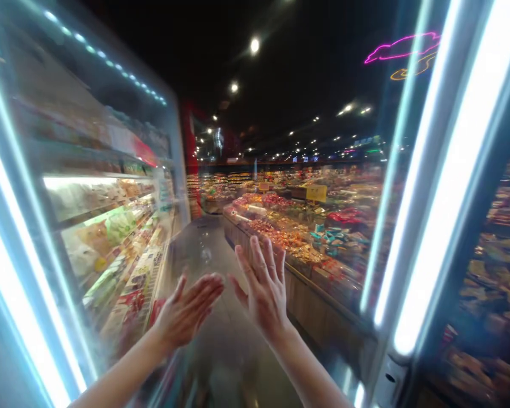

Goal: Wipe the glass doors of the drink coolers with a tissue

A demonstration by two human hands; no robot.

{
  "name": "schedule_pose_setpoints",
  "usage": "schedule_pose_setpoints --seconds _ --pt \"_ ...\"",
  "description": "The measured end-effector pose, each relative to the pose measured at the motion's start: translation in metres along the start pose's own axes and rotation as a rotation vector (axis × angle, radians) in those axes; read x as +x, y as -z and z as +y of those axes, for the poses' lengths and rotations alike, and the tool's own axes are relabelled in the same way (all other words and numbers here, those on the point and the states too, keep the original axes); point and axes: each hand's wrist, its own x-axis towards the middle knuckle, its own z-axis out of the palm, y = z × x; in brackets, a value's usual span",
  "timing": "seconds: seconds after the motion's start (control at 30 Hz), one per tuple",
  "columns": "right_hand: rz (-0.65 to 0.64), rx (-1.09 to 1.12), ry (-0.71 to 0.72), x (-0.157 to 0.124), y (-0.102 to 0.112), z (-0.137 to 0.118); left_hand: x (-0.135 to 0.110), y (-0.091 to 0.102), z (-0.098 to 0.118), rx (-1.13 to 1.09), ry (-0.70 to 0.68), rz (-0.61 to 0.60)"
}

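Observation:
Both of my hands are raised in front of me over a grey shop floor (225,317), and neither holds anything. My left hand (191,309) is flat, with its fingers straight and lying close together, pointing right and slightly up. To its right my right hand (263,280) stands upright with the fingers spread, its back towards me. A small gap separates the two. Beyond my right hand lies a long display bin (272,238) heaped with small wrapped goods, blurred by motion. A glass-fronted shelf case (144,277) with packaged goods is nearest my left hand.
Bright light tubes (454,187) rise on the right in a frame, and more light tubes (21,243) slant along the left. Between the shelf case and the bin an aisle runs forward. A yellow sign (316,193) stands among the goods.

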Motion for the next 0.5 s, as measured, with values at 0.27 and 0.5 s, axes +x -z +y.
schedule_pose_setpoints --seconds 0.27,0.5 --pt "-0.028 0.053 0.014 -0.019 -0.041 -0.077 -0.088 0.007 -0.041 0.02 0.356 0.087" --pt "-0.015 0.048 -0.01 -0.018 -0.064 -0.122 -0.147 0.017 -0.084 0.058 0.56 0.099"
